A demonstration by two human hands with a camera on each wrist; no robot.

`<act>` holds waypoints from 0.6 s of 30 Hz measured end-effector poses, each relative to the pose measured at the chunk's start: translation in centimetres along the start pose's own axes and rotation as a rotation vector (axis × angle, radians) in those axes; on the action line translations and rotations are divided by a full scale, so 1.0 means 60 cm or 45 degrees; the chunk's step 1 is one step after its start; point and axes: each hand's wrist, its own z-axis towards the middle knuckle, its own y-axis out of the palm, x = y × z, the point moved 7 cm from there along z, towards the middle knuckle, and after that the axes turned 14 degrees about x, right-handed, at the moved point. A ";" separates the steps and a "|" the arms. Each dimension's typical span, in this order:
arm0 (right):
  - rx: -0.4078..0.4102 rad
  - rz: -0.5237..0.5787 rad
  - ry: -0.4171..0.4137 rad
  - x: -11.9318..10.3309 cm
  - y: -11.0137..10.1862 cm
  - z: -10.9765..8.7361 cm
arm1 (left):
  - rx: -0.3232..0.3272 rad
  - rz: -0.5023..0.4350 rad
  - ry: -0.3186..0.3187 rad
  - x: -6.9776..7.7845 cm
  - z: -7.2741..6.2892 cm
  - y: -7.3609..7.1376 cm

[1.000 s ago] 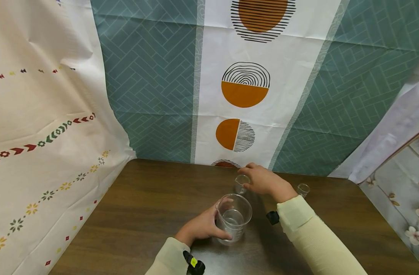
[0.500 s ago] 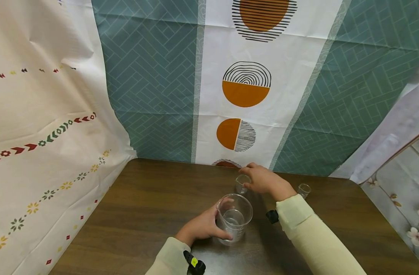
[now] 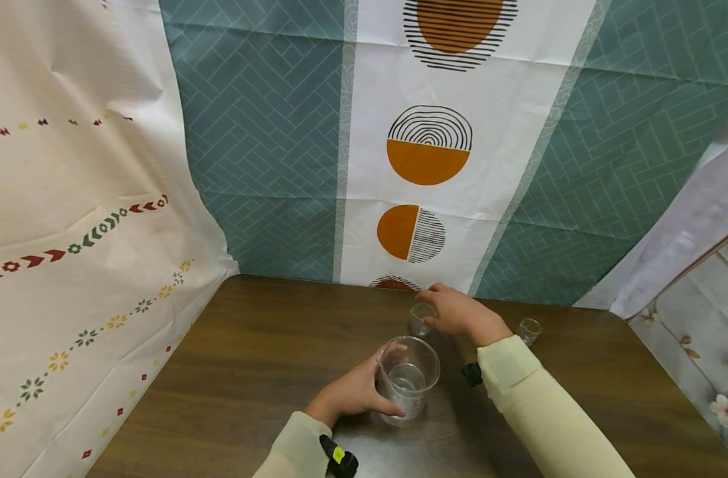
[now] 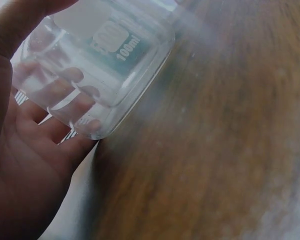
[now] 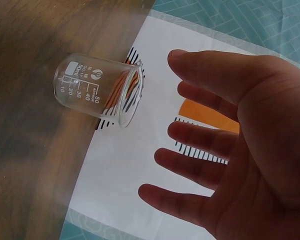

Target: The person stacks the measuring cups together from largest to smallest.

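A large clear glass beaker (image 3: 413,392) stands upright on the table in front of me. My left hand (image 3: 353,392) grips it from the left side, thumb at the front and fingers wrapped behind the glass. In the left wrist view, those fingers show through the beaker (image 4: 135,75), near its white markings. Farther back stands a small beaker (image 3: 420,326), printed 50 ml in the right wrist view. My right hand (image 3: 459,315) hovers at its rim with fingers spread; in the right wrist view a gap separates the fingertips from the small beaker (image 5: 85,82).
Another small clear glass vessel (image 3: 529,329) stands at the back right, partly behind the right forearm. The brown wooden table (image 3: 268,345) ends at a patterned cloth (image 3: 268,166) hanging behind it. A cream cloth (image 3: 89,219) hangs along the left.
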 end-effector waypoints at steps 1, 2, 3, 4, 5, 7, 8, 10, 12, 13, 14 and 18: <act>-0.001 -0.001 -0.001 0.001 0.001 0.000 | 0.000 0.000 -0.001 0.000 0.000 0.000; -0.003 0.000 -0.003 0.001 0.002 0.001 | 0.001 -0.001 -0.003 0.000 0.000 0.000; -0.004 0.000 -0.002 0.002 0.003 0.001 | 0.002 0.002 -0.005 0.000 0.000 0.000; -0.006 0.000 0.001 0.002 0.003 0.001 | 0.003 0.004 -0.006 0.000 0.000 0.000; -0.007 0.002 0.002 0.002 0.004 0.002 | 0.004 0.006 -0.009 0.000 0.000 0.000; -0.011 0.005 0.008 0.003 0.005 0.003 | 0.007 0.011 -0.009 0.000 0.001 0.000; -0.012 0.005 0.007 0.003 0.006 0.004 | 0.007 0.012 -0.009 0.000 0.001 0.000; -0.014 0.004 0.008 0.003 0.007 0.005 | 0.006 0.009 -0.008 0.000 0.001 0.000; -0.013 0.004 0.009 0.003 0.009 0.005 | 0.002 -0.005 -0.001 0.001 0.001 0.000; -0.012 0.002 0.009 0.003 0.010 0.005 | 0.001 -0.012 0.002 0.002 0.001 0.001; -0.012 -0.002 0.005 0.003 0.011 0.006 | 0.000 -0.018 0.007 0.002 0.001 0.001; -0.016 -0.013 0.005 0.004 0.015 0.008 | 0.001 -0.040 0.012 0.001 0.001 0.002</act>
